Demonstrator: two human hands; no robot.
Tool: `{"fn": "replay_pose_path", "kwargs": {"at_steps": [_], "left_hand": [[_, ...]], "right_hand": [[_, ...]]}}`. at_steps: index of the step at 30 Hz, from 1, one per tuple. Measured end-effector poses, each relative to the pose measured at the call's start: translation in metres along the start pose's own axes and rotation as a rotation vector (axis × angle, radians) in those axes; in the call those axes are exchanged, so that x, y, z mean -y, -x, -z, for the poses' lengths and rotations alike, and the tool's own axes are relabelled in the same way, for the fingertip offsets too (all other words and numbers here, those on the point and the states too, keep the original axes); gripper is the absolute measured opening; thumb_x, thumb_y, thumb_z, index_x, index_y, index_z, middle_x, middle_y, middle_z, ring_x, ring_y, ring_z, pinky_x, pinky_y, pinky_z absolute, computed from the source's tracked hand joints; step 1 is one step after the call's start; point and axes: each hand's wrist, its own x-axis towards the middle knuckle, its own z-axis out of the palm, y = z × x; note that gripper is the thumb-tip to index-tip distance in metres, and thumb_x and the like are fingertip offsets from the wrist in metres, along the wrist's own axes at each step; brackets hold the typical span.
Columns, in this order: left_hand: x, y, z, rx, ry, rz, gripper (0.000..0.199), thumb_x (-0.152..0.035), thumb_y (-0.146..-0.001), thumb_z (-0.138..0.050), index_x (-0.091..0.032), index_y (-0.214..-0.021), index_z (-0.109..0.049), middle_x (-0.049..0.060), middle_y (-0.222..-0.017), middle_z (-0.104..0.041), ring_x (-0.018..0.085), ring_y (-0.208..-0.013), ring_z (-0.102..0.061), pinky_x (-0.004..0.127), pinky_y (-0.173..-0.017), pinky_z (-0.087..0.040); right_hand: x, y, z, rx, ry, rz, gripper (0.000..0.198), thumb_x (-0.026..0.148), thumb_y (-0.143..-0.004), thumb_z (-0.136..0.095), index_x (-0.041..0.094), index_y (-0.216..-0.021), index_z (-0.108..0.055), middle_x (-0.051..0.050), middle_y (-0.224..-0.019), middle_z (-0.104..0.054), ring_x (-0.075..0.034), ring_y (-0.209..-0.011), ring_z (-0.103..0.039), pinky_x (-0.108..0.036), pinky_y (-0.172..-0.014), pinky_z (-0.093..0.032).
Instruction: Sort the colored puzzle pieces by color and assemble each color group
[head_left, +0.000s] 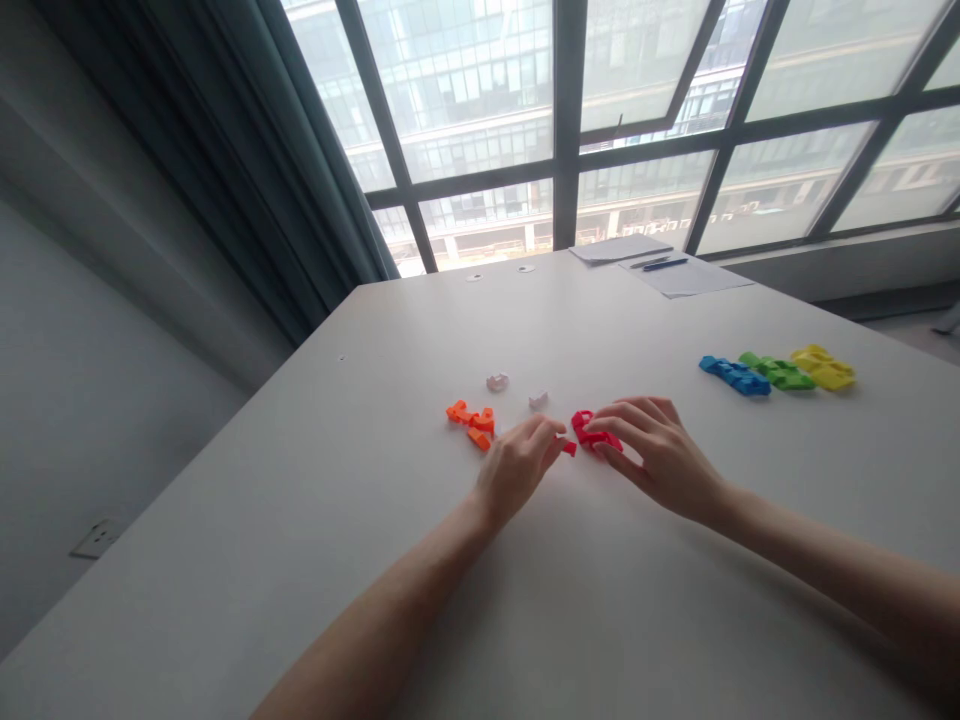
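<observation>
My left hand (517,465) is closed in a pinch, with a small red plastic piece (570,449) at its fingertips. Just right of it lies a cluster of red plastic pieces (581,425), and the curled fingers and thumb of my right hand (660,460) grip its right side. Part of the cluster is hidden behind those fingers. Orange pieces (471,418) lie loosely together beyond my left hand. Two small pale pieces, a rounder one (496,382) and a smaller one (538,400), sit farther back on the white table (360,480).
Toward the right, blue pieces (735,376), green pieces (780,372) and yellow pieces (823,368) form neighbouring rows. Paper sheets (697,280) with a pen (666,265) rest at the far edge by the window. A dark curtain (300,170) hangs at left.
</observation>
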Motion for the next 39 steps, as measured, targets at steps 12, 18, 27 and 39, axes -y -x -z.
{"fn": "replay_pose_path", "kwargs": {"at_steps": [12, 18, 27, 39], "left_hand": [[0.01, -0.002, 0.001, 0.19, -0.101, -0.1, 0.012, -0.029, -0.092, -0.059, -0.019, -0.099, -0.059, 0.002, -0.089, -0.069, 0.018, -0.084, -0.064, 0.029, -0.074, -0.05], [0.009, -0.004, 0.005, 0.257, -0.134, -0.113, 0.024, -0.04, -0.086, -0.064, -0.02, -0.098, -0.06, 0.004, -0.095, -0.069, 0.021, -0.089, -0.062, 0.035, -0.085, -0.046], [0.008, -0.005, 0.004, 0.286, -0.143, -0.118, 0.006, -0.023, -0.088, -0.057, -0.02, -0.093, -0.058, 0.003, -0.092, -0.067, 0.02, -0.089, -0.059, 0.035, -0.087, -0.043], [0.011, -0.003, 0.001, 0.244, -0.155, -0.085, 0.018, -0.032, -0.085, -0.064, -0.02, -0.098, -0.059, 0.003, -0.095, -0.067, 0.022, -0.092, -0.059, 0.038, -0.089, -0.043]], "right_hand": [[-0.03, 0.012, -0.014, -0.035, -0.16, -0.296, 0.019, 0.031, -0.095, -0.045, 0.025, -0.103, -0.061, -0.007, -0.106, -0.065, -0.025, -0.103, -0.059, -0.045, -0.094, -0.041], [-0.032, 0.011, -0.012, -0.038, -0.253, -0.352, 0.019, 0.032, -0.092, -0.047, 0.024, -0.1, -0.063, -0.007, -0.102, -0.066, -0.025, -0.1, -0.06, -0.043, -0.091, -0.045], [-0.034, 0.011, -0.01, -0.053, -0.329, -0.429, 0.021, 0.03, -0.089, -0.048, 0.022, -0.099, -0.064, -0.007, -0.101, -0.067, -0.024, -0.094, -0.064, -0.04, -0.08, -0.052], [-0.034, 0.011, -0.011, -0.025, -0.341, -0.416, 0.02, 0.025, -0.086, -0.05, 0.022, -0.101, -0.064, -0.007, -0.103, -0.065, -0.023, -0.096, -0.062, -0.039, -0.083, -0.05]]}}
